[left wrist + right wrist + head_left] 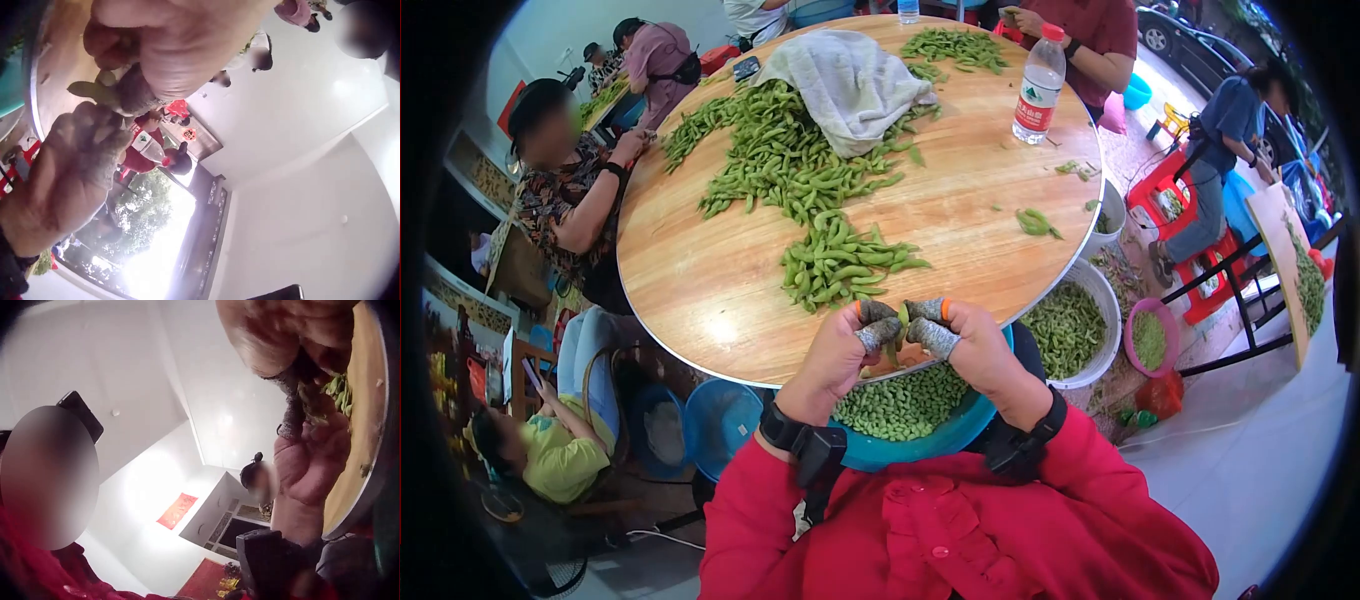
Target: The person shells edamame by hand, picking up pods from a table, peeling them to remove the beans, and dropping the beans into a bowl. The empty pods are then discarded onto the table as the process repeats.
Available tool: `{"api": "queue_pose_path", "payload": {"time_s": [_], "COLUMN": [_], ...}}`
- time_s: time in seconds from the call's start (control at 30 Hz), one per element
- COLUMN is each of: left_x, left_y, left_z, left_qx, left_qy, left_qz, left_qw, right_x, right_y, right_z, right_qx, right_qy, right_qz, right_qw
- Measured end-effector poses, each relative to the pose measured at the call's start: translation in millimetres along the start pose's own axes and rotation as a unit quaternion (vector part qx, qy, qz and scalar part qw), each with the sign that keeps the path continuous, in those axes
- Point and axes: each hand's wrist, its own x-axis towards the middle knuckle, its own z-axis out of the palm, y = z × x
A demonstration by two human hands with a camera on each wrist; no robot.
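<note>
Both hands meet at the near table edge, above a blue basin (862, 455) of shelled green beans (900, 405). The left hand (840, 345), with grey wrappings on thumb and finger, pinches a green pod (903, 318). From the other side the right hand (972, 345), wrapped the same way, pinches that pod too. In the left wrist view the pod (94, 92) sticks out between the fingertips. Fingers partly hide it in the right wrist view. A heap of unshelled pods (785, 150) lies beyond the hands, partly under a grey cloth (845, 85).
A water bottle (1039, 88) stands on the round table (970, 220), near a small pod cluster (1037, 223). Right of the basin are a white bucket (1112, 340) of pods and a pink basin (1170, 345). Blue tubs (722, 425) stand at the left. Several people sit around.
</note>
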Motion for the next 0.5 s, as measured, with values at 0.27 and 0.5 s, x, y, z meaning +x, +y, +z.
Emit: {"api": "queue_pose_path", "payload": {"time_s": [0.27,0.5], "left_x": [-0.6,3.2], "left_y": [15.9,13.9], "left_z": [-3.8,-8.2], "left_qx": [0.099,0.110], "left_qy": [-0.037,-0.059], "left_qz": [0.029,0.023], "left_qw": [0.994,0.992], "right_x": [5.9,6.9], "right_y": [-0.8,-3.2], "right_z": [-5.7,-5.6], "right_qx": [0.018,-0.040], "right_qy": [-0.038,-0.030], "right_qz": [0.079,0.048], "right_qw": [0.996,0.998]}}
